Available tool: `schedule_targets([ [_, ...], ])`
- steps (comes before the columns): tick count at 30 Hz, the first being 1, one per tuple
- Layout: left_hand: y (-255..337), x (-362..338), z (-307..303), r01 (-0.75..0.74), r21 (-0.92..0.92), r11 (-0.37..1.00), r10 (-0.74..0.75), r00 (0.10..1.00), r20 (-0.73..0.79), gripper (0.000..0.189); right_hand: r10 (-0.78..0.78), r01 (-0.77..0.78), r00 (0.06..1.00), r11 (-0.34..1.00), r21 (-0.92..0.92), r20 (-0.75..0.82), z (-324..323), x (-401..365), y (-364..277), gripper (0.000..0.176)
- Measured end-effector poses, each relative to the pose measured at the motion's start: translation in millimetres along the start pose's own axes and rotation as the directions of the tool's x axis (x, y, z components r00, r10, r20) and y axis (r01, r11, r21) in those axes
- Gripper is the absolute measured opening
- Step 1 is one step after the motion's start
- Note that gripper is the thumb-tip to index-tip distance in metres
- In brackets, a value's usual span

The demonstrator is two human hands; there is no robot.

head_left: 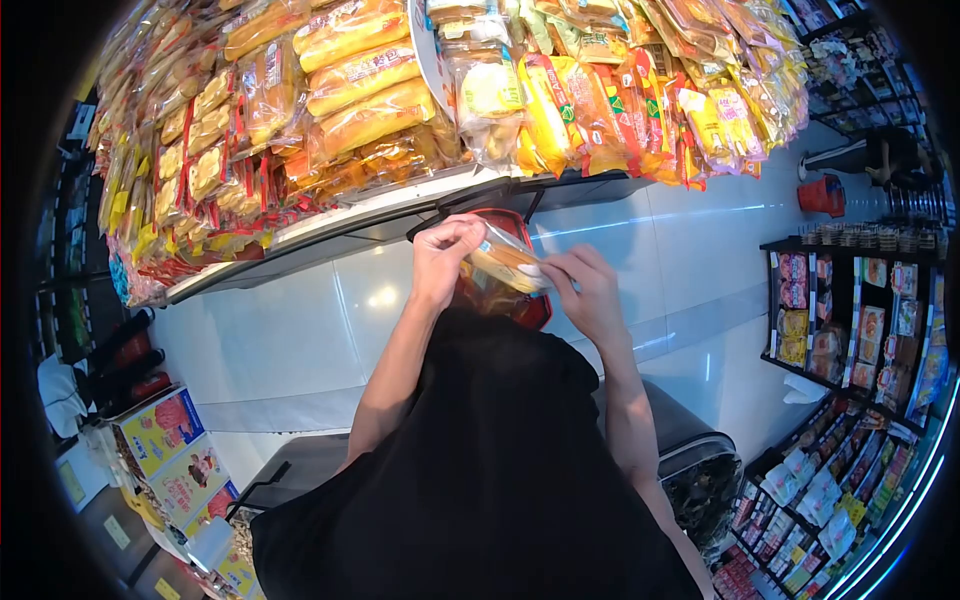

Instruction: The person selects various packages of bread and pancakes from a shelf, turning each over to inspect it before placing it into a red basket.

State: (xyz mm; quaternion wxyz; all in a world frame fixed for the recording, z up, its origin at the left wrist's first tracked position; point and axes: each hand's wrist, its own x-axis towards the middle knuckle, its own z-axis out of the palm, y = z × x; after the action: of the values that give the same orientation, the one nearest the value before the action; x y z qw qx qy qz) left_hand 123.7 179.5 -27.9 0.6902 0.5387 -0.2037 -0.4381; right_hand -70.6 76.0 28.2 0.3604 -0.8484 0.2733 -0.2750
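Note:
A bread roll in a clear plastic wrapper (506, 264) is stretched between my two hands, in front of my body. My left hand (440, 258) pinches its upper left end, thumb on top. On the lower right end, the fingers of my right hand (587, 284) are closed. Below the wrapped bread is a red shopping basket (541, 314), partly hidden by the bread and my dark clothing. What lies inside it can only be made out as packaged goods.
A display counter (330, 222) piled with packaged breads (365, 75) runs along the far side. Shelves of packaged goods (850, 320) stand at the right. A person (885, 155) is at the far right near a red basket (822, 196). Printed cartons (175, 450) sit lower left.

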Motion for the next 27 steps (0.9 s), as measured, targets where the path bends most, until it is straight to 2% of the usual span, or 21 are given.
schedule_targets([
  [2,-19,10,-8,0.079,-0.038,0.996,-0.084,0.988,-0.131,0.011,0.108,-0.106,0.993,0.993,-0.044,0.056,21,-4,23,0.004],
  [3,-36,14,-17,0.085,-0.034,0.996,-0.089,0.988,-0.13,0.011,0.114,-0.112,0.992,0.993,-0.041,0.055,32,-8,38,0.004],
  [5,-78,21,-52,0.22,0.205,0.954,-0.142,0.931,-0.337,0.016,0.211,-0.208,0.977,0.969,-0.134,0.012,58,-21,74,0.01],
  [6,-101,20,-75,0.224,0.211,0.951,-0.144,0.93,-0.338,0.016,0.216,-0.213,0.976,0.969,-0.128,0.011,73,-32,95,0.01],
  [7,-124,16,-103,0.29,0.383,0.877,-0.12,0.904,-0.41,0.018,0.358,-0.35,0.933,0.926,-0.143,0.031,89,-46,118,0.01],
  [8,-147,11,-132,0.358,0.534,0.766,-0.081,0.877,-0.473,0.021,0.493,-0.48,0.869,0.863,-0.159,0.049,104,-60,138,0.01],
  [9,-169,-1,-162,0.422,0.573,0.703,-0.104,0.858,-0.503,0.027,0.499,-0.487,0.865,0.86,-0.152,0.051,118,-74,157,0.01],
  [10,-161,-18,-172,0.58,0.649,0.493,-0.161,0.794,-0.586,0.03,0.544,-0.518,0.837,0.821,-0.241,0.052,132,-90,175,0.009],
  [11,-183,-37,-209,0.578,0.745,0.332,-0.189,0.815,-0.548,0.037,0.588,-0.542,0.807,0.773,-0.329,0.051,143,-104,190,0.008],
  [12,-201,-54,-241,0.655,0.741,0.149,-0.248,0.75,-0.613,0.041,0.592,-0.548,0.804,0.772,-0.322,0.052,154,-120,205,0.008],
  [13,-186,-71,-246,0.668,0.744,0.014,-0.314,0.709,-0.631,0.043,0.624,-0.592,0.781,0.746,-0.304,0.01,165,-136,219,0.009],
  [15,-171,-103,-263,0.733,0.68,-0.002,-0.343,0.638,-0.689,0.04,0.656,-0.637,0.754,0.72,-0.275,-0.028,176,-147,226,0.01],
  [16,-166,-116,-269,0.757,0.653,0.029,-0.312,0.628,-0.713,0.038,0.7,-0.675,0.713,0.697,-0.242,0.027,179,-146,226,0.012],
  [17,-165,-128,-283,0.748,0.662,0.047,-0.317,0.64,-0.7,0.037,0.74,-0.714,0.667,0.668,-0.212,0.086,183,-147,229,0.014],
  [18,-163,-141,-295,0.739,0.671,0.063,-0.323,0.651,-0.687,0.037,0.796,-0.739,0.574,0.605,-0.298,0.191,193,-149,238,0.022],
  [19,-158,-157,-297,0.699,0.709,0.096,-0.264,0.704,-0.659,0.035,0.797,-0.743,0.572,0.604,-0.289,0.196,201,-143,236,0.022],
  [20,-156,-165,-302,0.652,0.747,0.126,-0.201,0.755,-0.625,0.033,0.84,-0.783,0.517,0.542,-0.303,0.166,212,-133,228,0.028],
  [21,-139,-157,-290,0.648,0.753,0.116,-0.197,0.758,-0.622,0.033,0.879,-0.822,0.458,0.476,-0.314,0.132,219,-125,226,0.033],
  [22,-130,-151,-287,0.634,0.766,0.112,-0.207,0.768,-0.606,0.032,0.835,-0.751,0.499,0.551,-0.364,0.232,236,-125,242,0.037],
  [25,-110,-123,-282,0.584,0.805,0.106,-0.232,0.801,-0.551,0.032,0.814,-0.729,0.554,0.576,-0.369,0.176,282,-117,255,0.035],
  [27,-95,-110,-279,0.558,0.823,0.105,-0.25,0.816,-0.521,0.031,0.826,-0.782,0.521,0.563,-0.267,0.217,299,-98,259,0.031],
])
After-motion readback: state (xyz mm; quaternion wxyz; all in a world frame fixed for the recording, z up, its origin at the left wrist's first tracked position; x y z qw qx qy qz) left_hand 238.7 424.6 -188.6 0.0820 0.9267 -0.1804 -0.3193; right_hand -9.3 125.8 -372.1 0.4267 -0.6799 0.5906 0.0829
